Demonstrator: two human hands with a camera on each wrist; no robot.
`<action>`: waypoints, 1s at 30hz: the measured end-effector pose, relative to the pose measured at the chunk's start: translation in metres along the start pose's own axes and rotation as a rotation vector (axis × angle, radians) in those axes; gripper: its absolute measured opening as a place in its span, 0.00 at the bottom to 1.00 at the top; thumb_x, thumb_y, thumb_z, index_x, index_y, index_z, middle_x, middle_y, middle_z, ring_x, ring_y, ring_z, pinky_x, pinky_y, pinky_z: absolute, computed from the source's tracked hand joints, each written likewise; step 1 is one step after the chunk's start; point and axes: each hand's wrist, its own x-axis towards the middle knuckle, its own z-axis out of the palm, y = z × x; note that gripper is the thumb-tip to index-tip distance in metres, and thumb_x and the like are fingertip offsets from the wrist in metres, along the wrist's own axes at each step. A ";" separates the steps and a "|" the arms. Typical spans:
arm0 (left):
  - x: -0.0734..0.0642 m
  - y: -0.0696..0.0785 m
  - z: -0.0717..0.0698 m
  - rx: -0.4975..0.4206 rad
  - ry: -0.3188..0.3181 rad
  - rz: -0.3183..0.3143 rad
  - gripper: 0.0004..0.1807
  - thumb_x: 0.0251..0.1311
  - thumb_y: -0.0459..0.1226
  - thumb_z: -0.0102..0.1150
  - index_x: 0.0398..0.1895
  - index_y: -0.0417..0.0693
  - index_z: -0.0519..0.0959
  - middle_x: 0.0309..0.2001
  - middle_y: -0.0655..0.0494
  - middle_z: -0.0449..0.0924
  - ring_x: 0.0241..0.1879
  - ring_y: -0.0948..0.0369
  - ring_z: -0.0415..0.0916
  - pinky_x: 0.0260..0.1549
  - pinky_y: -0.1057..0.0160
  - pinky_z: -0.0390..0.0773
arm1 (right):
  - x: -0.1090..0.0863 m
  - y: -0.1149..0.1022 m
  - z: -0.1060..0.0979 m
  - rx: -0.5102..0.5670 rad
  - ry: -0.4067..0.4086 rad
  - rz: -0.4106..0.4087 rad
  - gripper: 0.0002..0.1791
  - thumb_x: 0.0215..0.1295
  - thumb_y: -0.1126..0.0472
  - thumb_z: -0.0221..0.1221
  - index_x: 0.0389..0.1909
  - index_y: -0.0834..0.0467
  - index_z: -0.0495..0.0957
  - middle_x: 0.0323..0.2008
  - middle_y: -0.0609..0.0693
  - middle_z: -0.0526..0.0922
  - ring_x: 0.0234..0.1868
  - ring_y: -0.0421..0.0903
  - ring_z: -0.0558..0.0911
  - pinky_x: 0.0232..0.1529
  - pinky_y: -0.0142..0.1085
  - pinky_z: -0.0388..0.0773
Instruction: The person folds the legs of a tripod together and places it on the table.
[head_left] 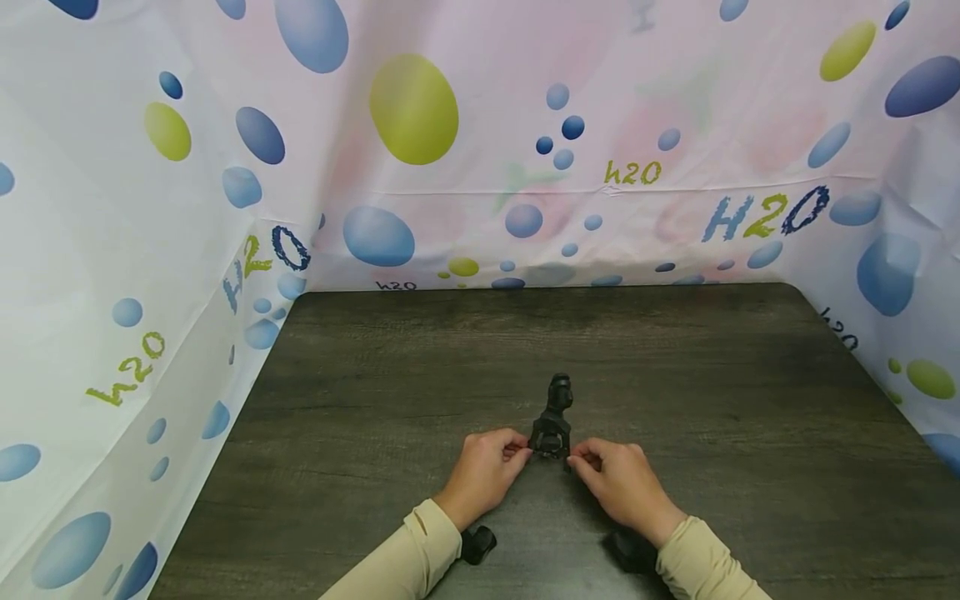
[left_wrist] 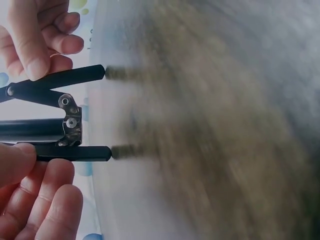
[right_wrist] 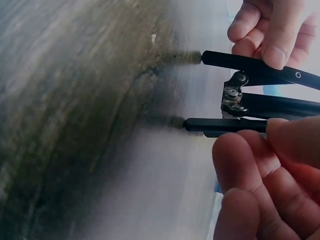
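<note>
A small black tripod stands on the dark table, its legs spread toward the person and its head pointing up and away. My left hand pinches the tip area of one leg between thumb and fingers. On the other side, my right hand pinches another leg the same way. Up close in the left wrist view, the two black legs join through a small metal hinge bracket around a central black post. The right wrist view shows the same bracket between the legs.
The dark wood-grain table spreads around the hands. A white curtain printed with blue and green drops closes off the back and both sides. Black wrist devices sit under both forearms, near beige sleeves.
</note>
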 end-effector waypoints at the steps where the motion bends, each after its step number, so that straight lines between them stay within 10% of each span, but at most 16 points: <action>1: 0.000 0.000 0.000 -0.001 0.001 0.001 0.03 0.64 0.31 0.66 0.38 0.42 0.86 0.35 0.53 0.87 0.34 0.67 0.83 0.33 0.71 0.81 | 0.000 0.000 0.000 -0.001 -0.002 0.003 0.05 0.60 0.65 0.70 0.29 0.52 0.85 0.24 0.37 0.83 0.24 0.32 0.79 0.26 0.32 0.77; 30: 0.000 0.001 0.002 -0.015 0.013 0.001 0.02 0.63 0.30 0.67 0.37 0.41 0.86 0.34 0.52 0.87 0.33 0.67 0.83 0.33 0.72 0.81 | 0.001 0.000 0.004 0.010 0.020 0.018 0.07 0.59 0.67 0.71 0.28 0.52 0.84 0.24 0.38 0.83 0.24 0.33 0.79 0.27 0.33 0.77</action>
